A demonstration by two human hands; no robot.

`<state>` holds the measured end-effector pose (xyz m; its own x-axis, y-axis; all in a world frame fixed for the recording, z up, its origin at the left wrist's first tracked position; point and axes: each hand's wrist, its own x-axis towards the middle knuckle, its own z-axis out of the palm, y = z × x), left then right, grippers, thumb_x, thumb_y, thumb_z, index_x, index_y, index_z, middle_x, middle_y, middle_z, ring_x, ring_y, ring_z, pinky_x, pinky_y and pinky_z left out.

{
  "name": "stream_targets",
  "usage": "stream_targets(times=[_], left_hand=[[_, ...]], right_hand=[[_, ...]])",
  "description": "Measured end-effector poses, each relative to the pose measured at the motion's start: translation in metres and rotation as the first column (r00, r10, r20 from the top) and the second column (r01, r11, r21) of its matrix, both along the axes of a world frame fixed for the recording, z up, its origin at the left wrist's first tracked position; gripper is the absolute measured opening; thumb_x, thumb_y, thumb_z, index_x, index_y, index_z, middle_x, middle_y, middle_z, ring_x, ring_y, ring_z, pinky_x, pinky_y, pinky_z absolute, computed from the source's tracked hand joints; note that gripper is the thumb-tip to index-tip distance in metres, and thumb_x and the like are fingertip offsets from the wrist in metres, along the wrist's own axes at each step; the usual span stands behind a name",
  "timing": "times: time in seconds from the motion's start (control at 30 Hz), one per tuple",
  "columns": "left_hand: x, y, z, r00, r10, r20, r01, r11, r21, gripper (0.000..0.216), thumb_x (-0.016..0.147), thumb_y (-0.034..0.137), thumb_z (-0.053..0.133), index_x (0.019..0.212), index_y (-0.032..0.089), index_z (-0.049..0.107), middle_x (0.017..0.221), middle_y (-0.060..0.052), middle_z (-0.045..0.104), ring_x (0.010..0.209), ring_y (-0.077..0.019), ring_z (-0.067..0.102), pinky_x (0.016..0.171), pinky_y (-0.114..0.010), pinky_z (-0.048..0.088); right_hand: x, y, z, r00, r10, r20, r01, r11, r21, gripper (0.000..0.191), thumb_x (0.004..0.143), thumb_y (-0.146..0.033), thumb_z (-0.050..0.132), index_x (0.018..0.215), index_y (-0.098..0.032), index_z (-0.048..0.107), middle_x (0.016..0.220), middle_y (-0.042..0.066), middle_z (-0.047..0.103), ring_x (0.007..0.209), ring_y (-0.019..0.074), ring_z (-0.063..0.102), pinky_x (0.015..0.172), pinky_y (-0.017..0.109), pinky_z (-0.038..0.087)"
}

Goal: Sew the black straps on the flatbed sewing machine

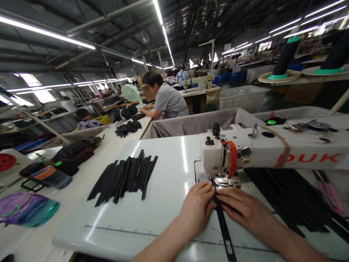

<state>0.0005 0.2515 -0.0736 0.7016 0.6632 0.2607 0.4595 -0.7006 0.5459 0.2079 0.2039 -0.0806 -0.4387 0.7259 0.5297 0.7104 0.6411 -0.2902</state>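
A white sewing machine [272,149] with red lettering stands over a glossy white table [152,203]. A narrow black strap [225,229] runs from under its presser foot toward me. My left hand [197,205] lies on the strap's left side, fingers pressed together against it near the needle. My right hand [241,207] rests flat on the strap's right side, fingertips at the foot. A fanned pile of several black strips [124,178] lies to the left of my hands.
More black strips [289,196] lie under the machine arm at right, by pink scissors [331,194]. Bags and pouches [71,153] sit on the left bench. A person in a grey shirt [167,100] works ahead. A grey fabric bin [191,123] stands behind the table.
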Motion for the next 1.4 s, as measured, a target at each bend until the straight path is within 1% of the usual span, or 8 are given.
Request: stream_targets(times=[0.2, 0.43, 0.63, 0.83, 0.93, 1.17, 1.27, 1.4], left_hand=[[0.002, 0.002, 0.002, 1.000, -0.012, -0.005, 0.012, 1.000, 0.014, 0.037, 0.089, 0.015, 0.060, 0.125, 0.015, 0.061, 0.133, -0.012, 0.061, 0.128, -0.0273, 0.052, 0.113, -0.046, 0.041], [0.002, -0.001, 0.001, 0.999, 0.007, -0.048, -0.008, 1.000, -0.004, 0.040, 0.087, 0.013, 0.060, 0.127, 0.016, 0.061, 0.139, -0.012, 0.056, 0.132, -0.0297, 0.048, 0.112, -0.051, 0.041], [0.008, 0.003, 0.000, 0.998, 0.051, 0.020, -0.051, 0.999, 0.003, 0.038, 0.085, 0.009, 0.058, 0.122, 0.017, 0.063, 0.133, -0.010, 0.061, 0.128, -0.0286, 0.052, 0.110, -0.049, 0.044], [0.016, 0.008, -0.009, 0.988, 0.112, 0.110, -0.115, 0.993, 0.021, 0.021, 0.089, 0.009, 0.054, 0.100, 0.019, 0.069, 0.117, -0.008, 0.069, 0.118, -0.0264, 0.059, 0.105, -0.048, 0.050], [0.016, 0.009, -0.011, 0.987, 0.096, 0.125, -0.100, 0.995, 0.026, 0.021, 0.089, 0.009, 0.054, 0.098, 0.019, 0.070, 0.114, -0.008, 0.070, 0.118, -0.0258, 0.059, 0.105, -0.046, 0.050], [0.014, 0.009, -0.004, 0.990, 0.084, 0.115, -0.088, 0.996, 0.025, 0.022, 0.089, 0.007, 0.051, 0.096, 0.018, 0.070, 0.115, -0.009, 0.069, 0.117, -0.0255, 0.060, 0.104, -0.046, 0.050], [0.015, 0.007, -0.003, 0.990, 0.085, 0.117, -0.089, 0.996, 0.023, 0.022, 0.087, 0.006, 0.052, 0.095, 0.016, 0.070, 0.113, -0.010, 0.070, 0.117, -0.0255, 0.059, 0.105, -0.045, 0.049], [0.016, 0.006, -0.003, 0.989, 0.079, 0.125, -0.084, 0.996, 0.035, 0.022, 0.086, 0.004, 0.052, 0.092, 0.017, 0.070, 0.109, -0.009, 0.071, 0.113, -0.0245, 0.061, 0.104, -0.043, 0.050]], right_hand=[[0.000, 0.001, 0.001, 1.000, -0.011, 0.003, 0.011, 1.000, -0.029, 0.023, 0.095, -0.020, 0.053, 0.113, -0.021, 0.067, 0.109, 0.007, 0.071, 0.104, 0.0208, 0.066, 0.091, 0.035, 0.057], [0.001, -0.003, 0.002, 1.000, -0.006, 0.014, 0.007, 0.999, -0.041, 0.028, 0.094, -0.018, 0.055, 0.120, -0.022, 0.066, 0.113, 0.007, 0.070, 0.108, 0.0211, 0.063, 0.094, 0.036, 0.055], [-0.001, -0.002, 0.001, 0.999, -0.036, -0.016, 0.035, 0.998, -0.059, 0.033, 0.092, -0.016, 0.056, 0.123, -0.023, 0.064, 0.115, 0.007, 0.069, 0.108, 0.0223, 0.062, 0.094, 0.039, 0.054], [0.001, -0.003, 0.005, 0.999, 0.020, -0.035, -0.023, 0.996, -0.087, 0.028, 0.091, -0.013, 0.056, 0.113, -0.024, 0.068, 0.106, 0.005, 0.070, 0.102, 0.0200, 0.063, 0.091, 0.034, 0.053], [0.003, -0.003, 0.005, 0.998, 0.037, -0.047, -0.042, 0.992, -0.117, 0.023, 0.090, -0.013, 0.057, 0.107, -0.024, 0.070, 0.100, 0.005, 0.070, 0.097, 0.0195, 0.063, 0.088, 0.033, 0.053], [0.004, -0.004, 0.004, 0.999, 0.045, -0.023, -0.048, 0.983, -0.179, 0.019, 0.088, -0.011, 0.057, 0.097, -0.023, 0.070, 0.099, 0.004, 0.069, 0.096, 0.0201, 0.062, 0.085, 0.033, 0.052], [0.003, -0.003, 0.004, 0.998, 0.042, -0.037, -0.048, 0.986, -0.162, 0.021, 0.088, -0.011, 0.057, 0.099, -0.023, 0.070, 0.097, 0.004, 0.069, 0.096, 0.0196, 0.062, 0.086, 0.033, 0.052], [0.001, 0.001, 0.004, 1.000, 0.029, -0.012, -0.030, 0.990, -0.134, 0.025, 0.088, -0.010, 0.055, 0.106, -0.022, 0.068, 0.102, 0.004, 0.069, 0.098, 0.0204, 0.062, 0.091, 0.036, 0.051]])
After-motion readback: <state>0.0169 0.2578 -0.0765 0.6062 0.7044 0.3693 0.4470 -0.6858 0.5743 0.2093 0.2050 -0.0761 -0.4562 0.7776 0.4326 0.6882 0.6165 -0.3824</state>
